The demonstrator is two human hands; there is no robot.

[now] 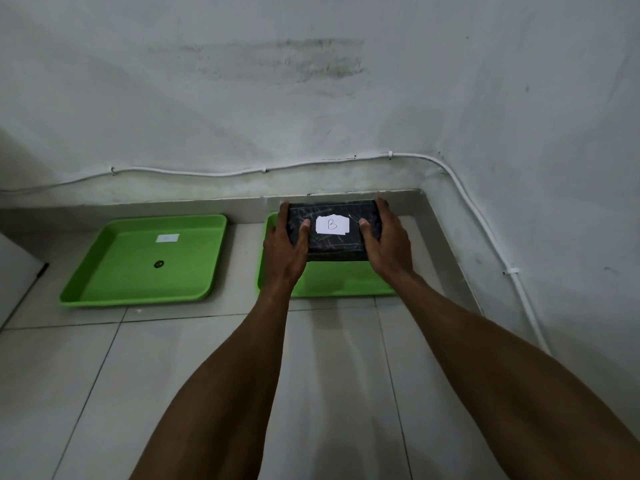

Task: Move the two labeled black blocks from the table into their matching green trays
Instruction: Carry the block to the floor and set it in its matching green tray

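A black block [334, 242] with a white paper label marked "B" is held over the right green tray [332, 282]. My left hand [285, 247] grips its left end and my right hand [388, 244] grips its right end, thumbs on top beside the label. I cannot tell whether the block touches the tray floor. The left green tray [104, 282] holds no block; a small white label and a dark round mark lie on its floor. No second black block is in view.
Both trays sit on a pale tiled surface [194, 375] against a white wall. A raised ledge [433, 237] borders the surface at the back and right. A white cable [263, 169] runs along the wall.
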